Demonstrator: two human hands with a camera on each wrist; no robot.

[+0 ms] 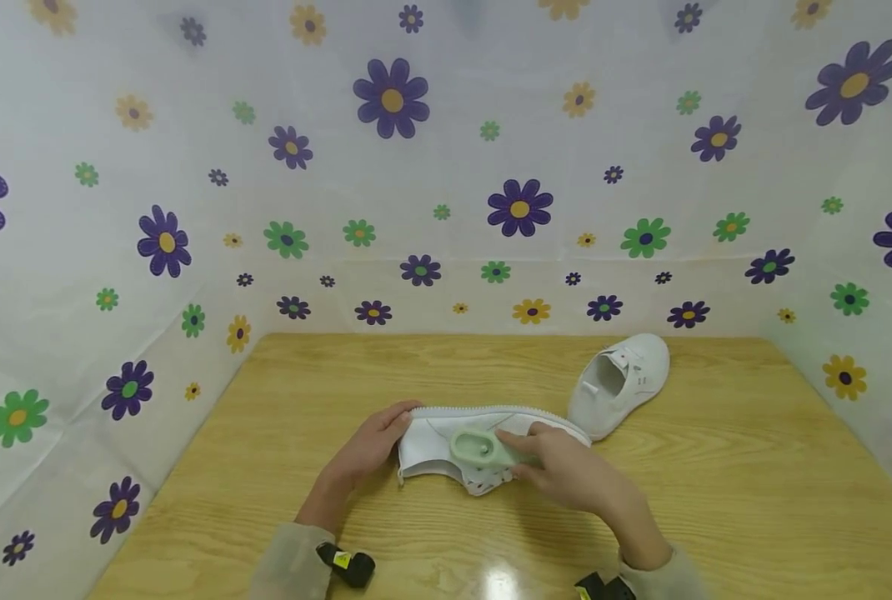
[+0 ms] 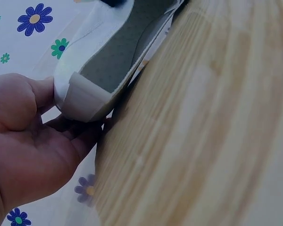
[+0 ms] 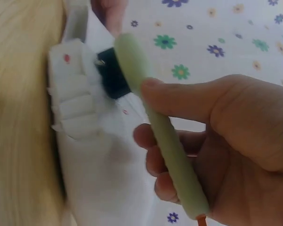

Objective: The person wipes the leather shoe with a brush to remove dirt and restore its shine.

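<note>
A white lace-up shoe point(image 1: 427, 429) is tipped on its side on the wooden table, its opening toward me and its sole edge facing away. My left hand point(image 1: 374, 446) grips it by the heel point(image 2: 87, 96), thumb on one side and fingers beneath. In my right hand point(image 1: 569, 471) is a pale green shoe brush point(image 1: 474, 448), held by the handle with the thumb along its neck. Dark bristles point(image 3: 112, 73) show in the right wrist view, against the side of the shoe near the laces.
A second white shoe point(image 1: 644, 379) lies at the back right, just beyond the toe of the first. The wooden table point(image 1: 228, 500) is walled at the back and sides by a white cloth with printed flowers point(image 1: 521, 208). Small black devices point(image 1: 352, 567) sit at both wrists.
</note>
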